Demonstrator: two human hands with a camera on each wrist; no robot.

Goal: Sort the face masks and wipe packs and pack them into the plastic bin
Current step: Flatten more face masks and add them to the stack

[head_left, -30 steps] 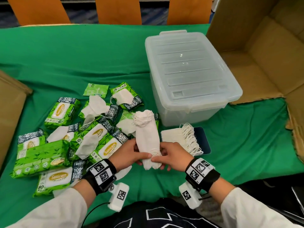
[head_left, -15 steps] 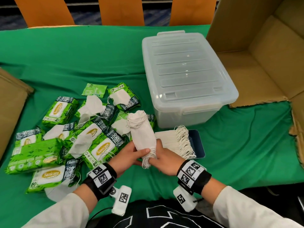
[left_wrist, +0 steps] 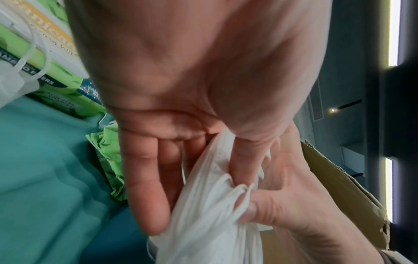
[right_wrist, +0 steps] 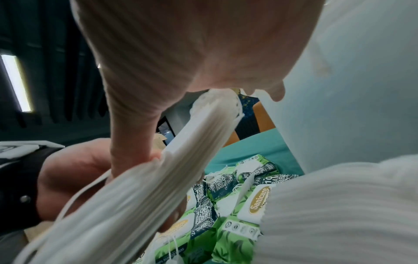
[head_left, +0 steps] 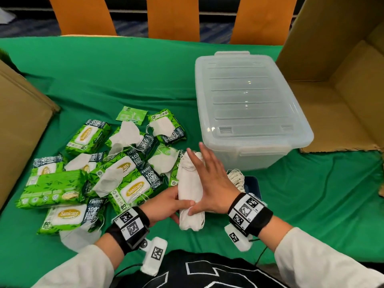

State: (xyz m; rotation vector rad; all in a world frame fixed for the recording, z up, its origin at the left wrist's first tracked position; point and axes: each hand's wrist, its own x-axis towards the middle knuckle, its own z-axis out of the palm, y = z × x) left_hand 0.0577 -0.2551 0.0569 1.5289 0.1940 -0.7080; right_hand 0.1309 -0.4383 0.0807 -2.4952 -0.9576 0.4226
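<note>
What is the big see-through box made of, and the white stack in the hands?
The box looks like cloudy, glossy plastic: light glints on its ribbed lid. The white stack of masks looks like soft matte fabric, probably non-woven: thin layers with stringy loops.

Head view: bright, even overhead lighting, soft shadows only. Small specular glints sit on the plastic bin lid [head_left: 246, 96], beyond the grip. Straight edges bow toward the frame borders from wide-angle distortion; the centre is sharp. Left wrist view: the left hand [left_wrist: 192, 89] fills the frame, soft-focused; the stack of face masks [left_wrist: 210, 214] pinched in it is smeared. Light strips at the right edge are blown out, with dark vignetting beside them. Right wrist view: the masks and palm are blurred; background dim.
</note>
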